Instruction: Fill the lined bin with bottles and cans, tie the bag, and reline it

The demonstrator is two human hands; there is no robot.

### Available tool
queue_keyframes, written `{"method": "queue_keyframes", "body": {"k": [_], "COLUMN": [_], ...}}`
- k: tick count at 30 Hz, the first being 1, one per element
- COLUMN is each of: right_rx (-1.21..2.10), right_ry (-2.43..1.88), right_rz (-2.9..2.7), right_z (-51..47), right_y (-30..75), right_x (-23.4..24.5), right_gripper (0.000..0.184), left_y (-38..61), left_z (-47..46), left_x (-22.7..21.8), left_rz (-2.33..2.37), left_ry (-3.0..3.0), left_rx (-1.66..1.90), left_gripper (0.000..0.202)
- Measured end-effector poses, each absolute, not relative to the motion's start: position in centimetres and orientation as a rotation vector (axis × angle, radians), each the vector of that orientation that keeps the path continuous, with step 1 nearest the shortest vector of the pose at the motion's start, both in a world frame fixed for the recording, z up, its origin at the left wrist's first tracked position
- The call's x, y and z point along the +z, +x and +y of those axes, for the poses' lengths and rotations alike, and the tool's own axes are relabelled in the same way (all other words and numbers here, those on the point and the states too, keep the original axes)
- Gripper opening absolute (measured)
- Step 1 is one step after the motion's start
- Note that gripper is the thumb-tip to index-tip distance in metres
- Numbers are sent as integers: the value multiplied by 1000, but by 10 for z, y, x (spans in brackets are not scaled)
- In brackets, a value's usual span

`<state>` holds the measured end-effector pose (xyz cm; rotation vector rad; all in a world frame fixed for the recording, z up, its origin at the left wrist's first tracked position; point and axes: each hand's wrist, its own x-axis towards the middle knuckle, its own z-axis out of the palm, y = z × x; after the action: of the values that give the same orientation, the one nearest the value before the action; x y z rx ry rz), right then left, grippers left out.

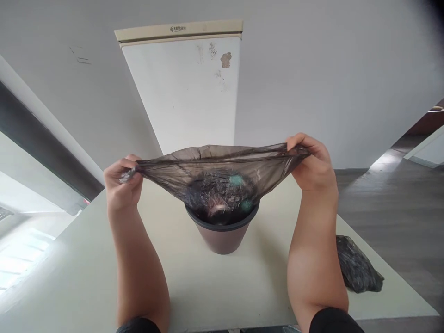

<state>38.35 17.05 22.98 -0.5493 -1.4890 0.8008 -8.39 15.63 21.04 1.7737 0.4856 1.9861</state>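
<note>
A thin, see-through black garbage bag (166,173) is stretched wide between my two hands, its rim pulled out to both sides. My left hand (124,179) pinches the bag's left corner, with a bunched bit of plastic showing between the fingers. The right corner is gripped in my right hand (312,162), held slightly higher. Below the stretched rim, the bag's lower part sits in a brown trash can (222,238) with a dark rim. Through the plastic show blurred contents, with green and pinkish patches; I cannot make out what they are.
The trash can stands on a pale table (215,296). A crumpled black plastic bundle (359,266) lies on the table's right side, beside my right forearm. Behind the table stands a white refrigerator (187,92) against a grey wall.
</note>
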Motion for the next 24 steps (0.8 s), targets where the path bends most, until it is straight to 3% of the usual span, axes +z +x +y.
{"method": "queue_keyframes", "body": {"k": [9,18,24], "right_rx": [841,925,954], "right_ry": [-550,-591,-669], "right_rz": [-1410,-1437,-1261], "right_z": [171,168,181], "right_y": [404,397,392], "right_x": [227,229,227], "right_gripper": [15,61,38], "left_y": [-81,-72,-71], "left_z": [152,148,150], "left_x": [209,217,220], "left_rz": [541,685,634], "left_ry": [1524,1360,1248], "left_rx": [2003,2125,2106], "left_gripper": [27,6,16]}}
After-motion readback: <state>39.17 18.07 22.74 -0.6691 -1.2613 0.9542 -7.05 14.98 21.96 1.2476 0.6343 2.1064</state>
